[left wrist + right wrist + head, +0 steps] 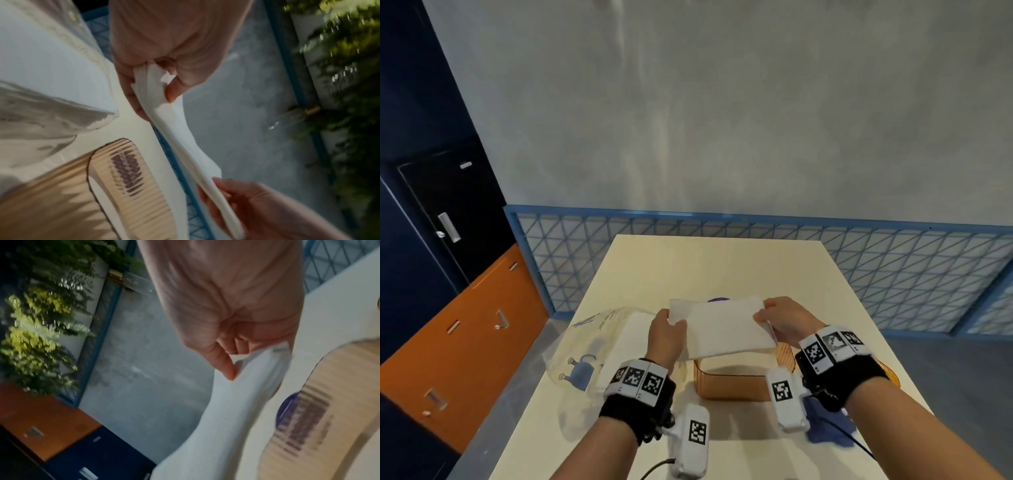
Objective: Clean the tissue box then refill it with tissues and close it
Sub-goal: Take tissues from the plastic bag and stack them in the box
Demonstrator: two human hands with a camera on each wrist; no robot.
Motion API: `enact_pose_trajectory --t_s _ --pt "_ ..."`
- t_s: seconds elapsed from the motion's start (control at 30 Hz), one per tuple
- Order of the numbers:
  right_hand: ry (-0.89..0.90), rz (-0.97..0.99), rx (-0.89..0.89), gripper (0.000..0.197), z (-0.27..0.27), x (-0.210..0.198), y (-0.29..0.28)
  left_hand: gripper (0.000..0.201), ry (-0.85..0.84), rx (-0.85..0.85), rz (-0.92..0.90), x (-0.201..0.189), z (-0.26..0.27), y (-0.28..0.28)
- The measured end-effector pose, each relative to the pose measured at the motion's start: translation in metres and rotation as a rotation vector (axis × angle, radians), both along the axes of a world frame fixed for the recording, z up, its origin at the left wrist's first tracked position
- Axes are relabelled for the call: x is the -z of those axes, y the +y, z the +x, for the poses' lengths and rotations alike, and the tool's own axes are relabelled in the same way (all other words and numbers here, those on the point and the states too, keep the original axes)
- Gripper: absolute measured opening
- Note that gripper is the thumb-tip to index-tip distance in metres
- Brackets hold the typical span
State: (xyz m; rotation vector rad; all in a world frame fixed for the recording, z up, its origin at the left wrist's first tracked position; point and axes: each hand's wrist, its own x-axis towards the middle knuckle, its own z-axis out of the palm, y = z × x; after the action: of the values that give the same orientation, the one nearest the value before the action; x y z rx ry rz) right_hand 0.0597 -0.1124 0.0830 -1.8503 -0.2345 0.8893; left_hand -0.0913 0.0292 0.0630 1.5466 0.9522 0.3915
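Note:
A flat white stack of tissues (724,327) hangs in the air just above the open amber ribbed tissue box (726,385) on the table. My left hand (666,334) pinches the stack's left end, thumb on top. My right hand (779,320) pinches the right end. In the left wrist view the tissues (179,136) sag between my left hand (164,78) and the right hand (236,199), with the box (61,194) below. The right wrist view shows my right hand (232,353) gripping the stack (232,410) beside the box (329,418).
A clear printed plastic tissue bag (589,349) with more white tissues lies left of the box. A blue cloth (825,428) lies under my right wrist. Something purple (717,299) peeks out behind the stack. The cream table (722,263) ends at a blue mesh fence (893,274).

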Motion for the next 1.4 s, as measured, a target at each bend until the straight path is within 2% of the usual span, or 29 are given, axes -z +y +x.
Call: enact_pose_trajectory --t_s 0.03,0.1,0.17,0.2,0.27,0.37,0.47,0.6,0.67,0.73,0.83,0.87,0.9,0.97,1.13,1.27,1.33,1.4 --pt "-0.061 -0.071 0.017 0.013 0.003 0.004 -0.002 0.026 0.047 0.006 0.077 0.003 0.007 -0.001" --pt "-0.226 -0.261 0.046 0.032 0.009 0.014 -0.005 0.023 0.153 0.062 0.195 0.012 0.020 -0.005" --pt "-0.359 -0.419 0.045 0.042 0.009 0.021 -0.009 0.013 0.275 0.149 0.294 0.025 0.030 -0.009" --pt "-0.401 -0.479 0.036 0.043 0.008 0.025 -0.010 0.007 0.336 0.189 0.341 0.030 0.034 -0.011" --pt "-0.444 -0.573 0.013 0.041 0.010 0.039 -0.010 0.008 0.456 0.251 0.440 0.038 0.039 -0.015" --pt "-0.466 -0.647 -0.036 0.019 0.010 0.051 -0.008 0.021 0.633 0.363 0.708 0.044 0.042 -0.019" --pt "-0.496 -0.726 -0.115 0.029 0.009 0.059 -0.004 0.026 0.722 0.443 0.893 0.050 0.046 -0.020" --pt "-0.576 -0.787 -0.218 0.022 0.007 0.070 0.000 0.031 0.791 0.494 0.988 0.065 0.052 -0.020" --pt "-0.595 -0.799 -0.248 0.029 0.006 0.076 0.000 0.032 0.818 0.503 1.032 0.069 0.055 -0.021" --pt "-0.643 -0.793 -0.270 0.037 0.003 0.078 0.001 0.036 0.792 0.468 1.068 0.067 0.056 -0.028" --pt "-0.891 -0.775 -0.314 0.039 -0.005 0.076 0.001 0.053 0.653 0.511 1.092 0.073 0.060 -0.035" --pt "-0.945 -0.767 -0.351 0.039 -0.007 0.077 0.001 0.052 0.608 0.535 1.116 0.078 0.062 -0.035" --pt "-0.957 -0.764 -0.412 0.038 -0.007 0.078 0.003 0.046 0.609 0.589 1.023 0.079 0.064 -0.037" --pt "-0.880 -0.788 -0.554 0.035 -0.003 0.083 0.005 0.033 0.731 0.586 0.873 0.086 0.074 -0.037" --pt "-0.665 -0.979 -0.850 0.031 0.006 0.088 0.010 0.030 0.867 0.814 0.763 0.091 0.087 -0.026" --pt "-0.624 -1.029 -0.927 0.032 0.013 0.094 0.011 0.030 0.897 0.878 0.775 0.096 0.087 -0.025" --pt "-0.661 -1.050 -0.941 0.032 0.012 0.093 0.012 0.031 0.892 0.874 0.784 0.096 0.088 -0.024" --pt "-0.729 -0.962 -0.859 0.034 0.015 0.089 0.008 0.034 0.788 0.815 0.807 0.087 0.088 -0.024"
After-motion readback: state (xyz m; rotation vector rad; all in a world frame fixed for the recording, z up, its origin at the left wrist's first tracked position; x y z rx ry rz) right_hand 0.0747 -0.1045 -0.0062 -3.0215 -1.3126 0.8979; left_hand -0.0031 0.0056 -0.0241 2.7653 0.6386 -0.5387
